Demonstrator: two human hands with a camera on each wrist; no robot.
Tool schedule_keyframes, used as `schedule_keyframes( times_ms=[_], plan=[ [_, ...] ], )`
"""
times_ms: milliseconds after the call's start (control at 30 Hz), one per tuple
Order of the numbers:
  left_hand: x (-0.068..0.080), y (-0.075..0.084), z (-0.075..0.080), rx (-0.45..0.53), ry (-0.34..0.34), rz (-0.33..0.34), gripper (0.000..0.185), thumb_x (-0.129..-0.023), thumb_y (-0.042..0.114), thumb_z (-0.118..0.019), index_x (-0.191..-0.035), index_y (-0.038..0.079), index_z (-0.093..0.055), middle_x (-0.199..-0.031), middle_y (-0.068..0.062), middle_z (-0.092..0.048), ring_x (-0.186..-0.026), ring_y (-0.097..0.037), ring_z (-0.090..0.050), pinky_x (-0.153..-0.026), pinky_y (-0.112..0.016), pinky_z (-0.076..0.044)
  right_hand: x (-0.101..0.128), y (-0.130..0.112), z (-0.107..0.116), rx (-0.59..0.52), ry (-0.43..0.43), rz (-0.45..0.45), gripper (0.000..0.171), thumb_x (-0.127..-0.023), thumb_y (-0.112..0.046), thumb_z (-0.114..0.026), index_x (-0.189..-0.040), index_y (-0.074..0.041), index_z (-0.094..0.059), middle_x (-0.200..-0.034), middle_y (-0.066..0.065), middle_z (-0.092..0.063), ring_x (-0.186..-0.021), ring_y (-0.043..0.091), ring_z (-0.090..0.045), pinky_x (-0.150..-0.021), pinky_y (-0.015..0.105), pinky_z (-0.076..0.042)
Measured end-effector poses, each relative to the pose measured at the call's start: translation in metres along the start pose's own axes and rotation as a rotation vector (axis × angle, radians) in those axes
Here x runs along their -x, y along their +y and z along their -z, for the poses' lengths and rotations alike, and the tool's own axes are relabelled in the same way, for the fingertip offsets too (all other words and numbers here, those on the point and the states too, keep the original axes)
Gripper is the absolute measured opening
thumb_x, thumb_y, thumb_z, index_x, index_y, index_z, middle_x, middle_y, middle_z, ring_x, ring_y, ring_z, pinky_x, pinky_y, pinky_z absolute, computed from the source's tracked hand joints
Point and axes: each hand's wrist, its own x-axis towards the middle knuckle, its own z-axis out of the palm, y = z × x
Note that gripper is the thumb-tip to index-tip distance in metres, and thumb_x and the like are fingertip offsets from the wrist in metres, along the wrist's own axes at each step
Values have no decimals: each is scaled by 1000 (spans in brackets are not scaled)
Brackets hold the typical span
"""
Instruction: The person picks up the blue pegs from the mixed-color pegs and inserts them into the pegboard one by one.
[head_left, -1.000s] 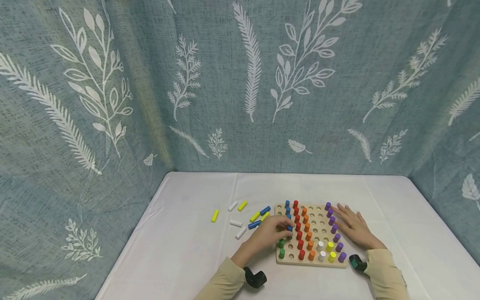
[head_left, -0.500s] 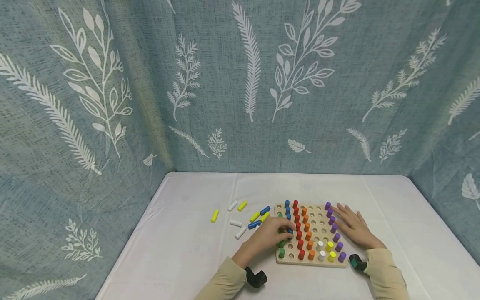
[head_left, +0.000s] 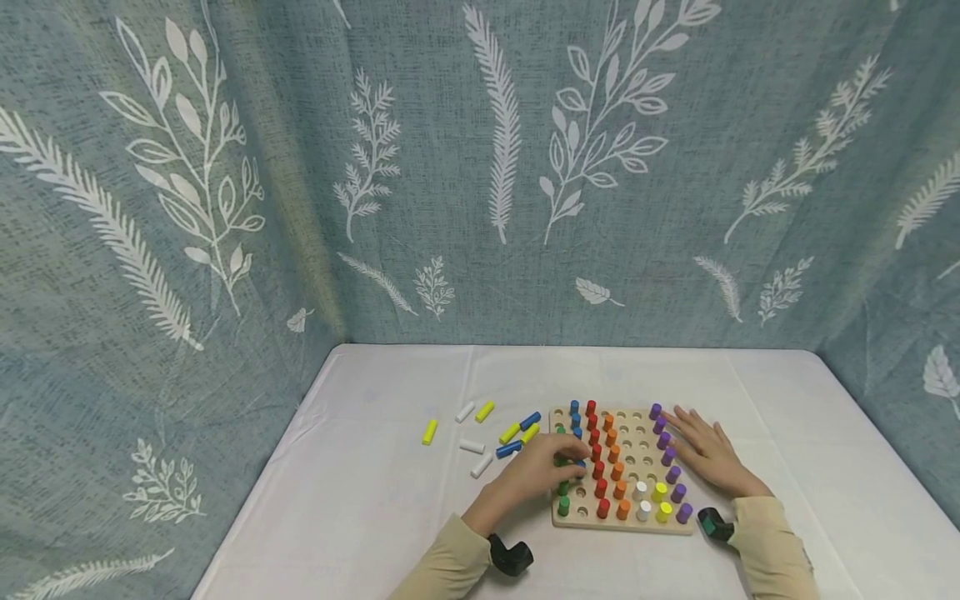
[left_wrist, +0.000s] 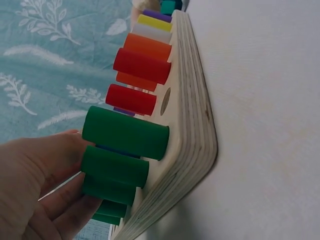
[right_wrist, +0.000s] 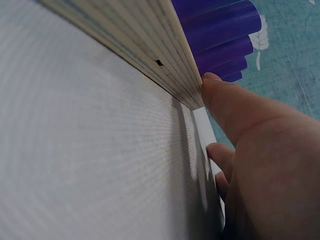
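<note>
My left hand (head_left: 542, 462) bends over the left part of a wooden pegboard (head_left: 592, 524), thumb and fingers around a blue peg (head_left: 581, 470) that sits low in its column. In the left wrist view, green pegs (left_wrist: 125, 132) stand in front of the fingers (left_wrist: 60, 200) and mostly hide that blue peg. My right hand (head_left: 708, 454) lies with fingers spread along the board's right side. Its thumb (right_wrist: 220, 97) touches the board's edge beside the purple pegs (right_wrist: 220, 30). Rows of red pegs (head_left: 598, 471) and orange pegs (head_left: 617, 472) stand upright in the board.
Loose pegs lie left of the board: a blue peg (head_left: 508, 450), a yellow peg (head_left: 430, 432), a white peg (head_left: 472, 447) and several others. White pegs (head_left: 644, 510) and yellow pegs (head_left: 663, 512) stand at the board's near right. A patterned curtain (head_left: 450, 167) hangs behind the table.
The blue peg at my left fingers has gone lower and slightly nearer along its column, and the fingers have followed it. The right hand has stayed in place.
</note>
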Motion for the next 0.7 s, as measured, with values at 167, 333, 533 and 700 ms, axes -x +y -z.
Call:
schedule_keyframes(
  times_ms=[167, 333, 533, 700],
  plan=[
    [0, -2, 2, 23, 4, -17, 20, -85, 16, -67, -104, 11, -67, -101, -1, -69, -90, -2, -62, -81, -19, -50, 0, 0, 0, -1, 4, 3, 53, -96, -32, -46, -141, -6, -37, -148, 27, -21, -135, 50, -12, -107, 63, 4],
    [1, -5, 9, 49, 52, -29, 18, -86, 17, -66, -102, 11, -68, -99, 2, -68, -88, 2, -60, -80, -18, -50, 0, 0, 0, -6, 4, 7, 52, -96, -32, -46, -141, -6, -37, -148, 27, -22, -135, 50, -12, -106, 64, 4],
    [1, -12, 22, 36, 99, -21, 17, -88, 20, -65, -102, 11, -68, -98, 3, -68, -89, -3, -61, -84, -22, -50, 0, -1, 0, -6, 5, 3, 52, -96, -31, -47, -141, -5, -37, -148, 27, -21, -135, 50, -12, -107, 64, 4],
    [0, -18, 34, 15, 98, 1, 17, -88, 19, -65, -102, 12, -68, -100, 3, -68, -92, -4, -61, -86, -26, -50, 0, -2, 0, -7, 5, -4, 53, -96, -32, -47, -140, -5, -37, -148, 27, -21, -135, 50, -12, -107, 64, 4]
  ],
)
